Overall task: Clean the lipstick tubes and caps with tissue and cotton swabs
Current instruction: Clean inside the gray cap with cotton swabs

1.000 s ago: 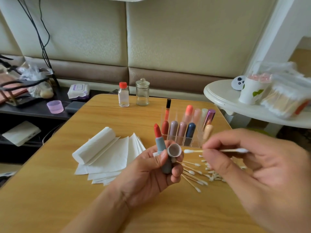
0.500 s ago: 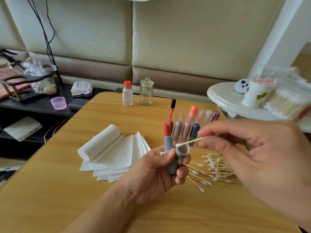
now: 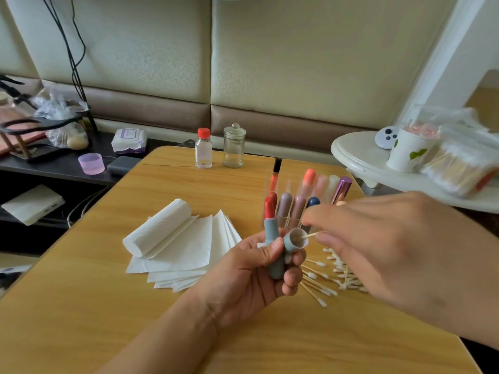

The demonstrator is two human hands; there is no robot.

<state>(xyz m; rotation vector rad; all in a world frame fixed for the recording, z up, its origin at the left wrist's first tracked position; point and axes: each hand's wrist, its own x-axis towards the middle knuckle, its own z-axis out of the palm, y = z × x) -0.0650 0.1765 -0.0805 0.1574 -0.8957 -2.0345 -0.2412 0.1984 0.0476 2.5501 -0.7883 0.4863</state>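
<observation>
My left hand (image 3: 251, 276) grips a grey-blue lipstick tube (image 3: 271, 238) with its red stick up, and beside it the matching grey cap (image 3: 294, 238), mouth turned to the right. My right hand (image 3: 391, 255) pinches a cotton swab (image 3: 310, 235) whose tip sits inside the cap's mouth. Loose cotton swabs (image 3: 329, 276) lie scattered on the wooden table (image 3: 94, 319) under my right hand. A rolled tissue on fanned tissue sheets (image 3: 178, 244) lies left of my left hand. A clear organiser with several lipsticks (image 3: 305, 201) stands behind my hands.
A small red-capped bottle (image 3: 203, 148) and a glass jar (image 3: 234, 145) stand at the table's far edge. A white round side table (image 3: 359, 157) at right bears a paper cup (image 3: 405, 152) and a bag of swabs (image 3: 459, 168). A dark shelf (image 3: 54, 168) with clutter is at left.
My right hand brought the swab in from the right and pushed its tip into the cap's mouth. My left hand kept holding the tube and cap.
</observation>
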